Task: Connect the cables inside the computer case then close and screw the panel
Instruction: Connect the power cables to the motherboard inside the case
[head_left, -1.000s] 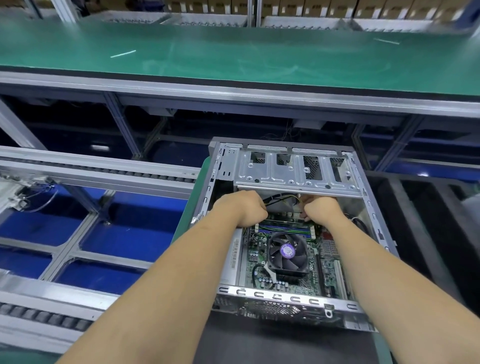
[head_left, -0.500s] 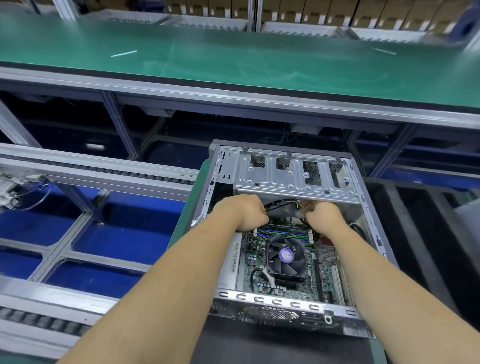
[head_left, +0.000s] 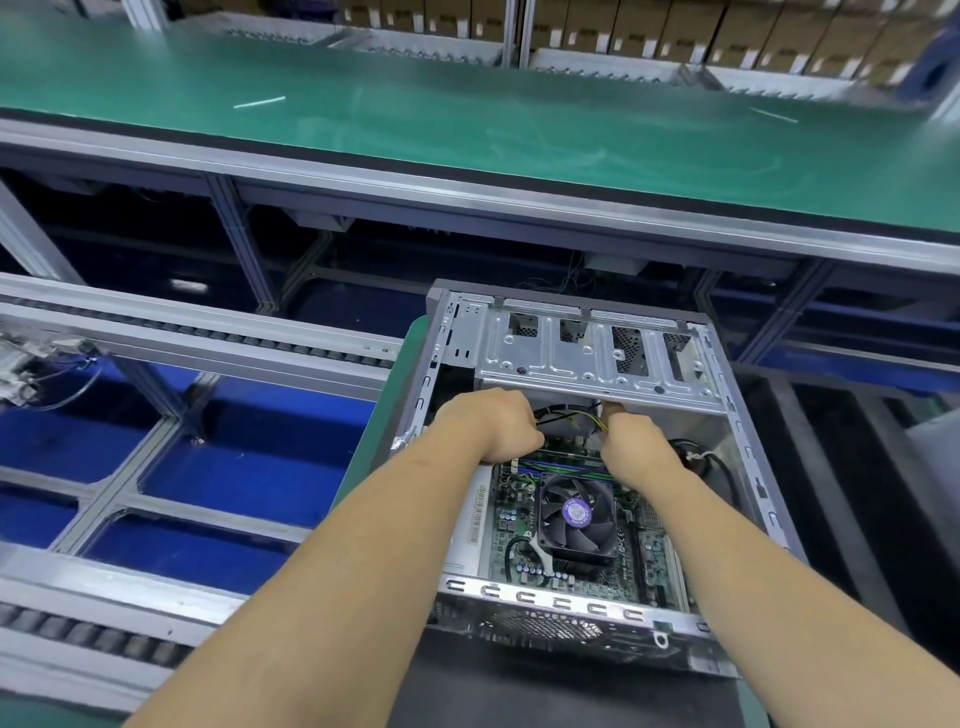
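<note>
From the head camera, you are looking down into the open computer case (head_left: 727, 410), which is lying with its open side up on a green-edged pallet (head_left: 374, 441) right in front of you. No side panel is showing on the case.

You are reaching both bare forearms into the far half of the case. Your left hand (head_left: 493, 423) is curling into a loose fist with the knuckles up, sitting just under the near edge of the silver drive bracket (head_left: 587, 358). Your right hand (head_left: 636, 436) is lying just beside it, also curled, with one finger poking up toward the bracket's edge. Between the two hands a bundle of black and yellow cables (head_left: 566, 418) is running, and both hands seem to be pinching it, though the fingertips are hidden, so I cannot tell how tight either grip is.

Nearer to you, the motherboard (head_left: 519, 530) is lying flat in the case, with the black CPU fan (head_left: 576, 514) and its purple centre sticker sitting in the middle. A thick black cable (head_left: 722, 467) is looping along the right wall.

Beyond the case, a long green workbench (head_left: 467, 130) is stretching across, and a roller conveyor (head_left: 208, 332) is running off to the left.
</note>
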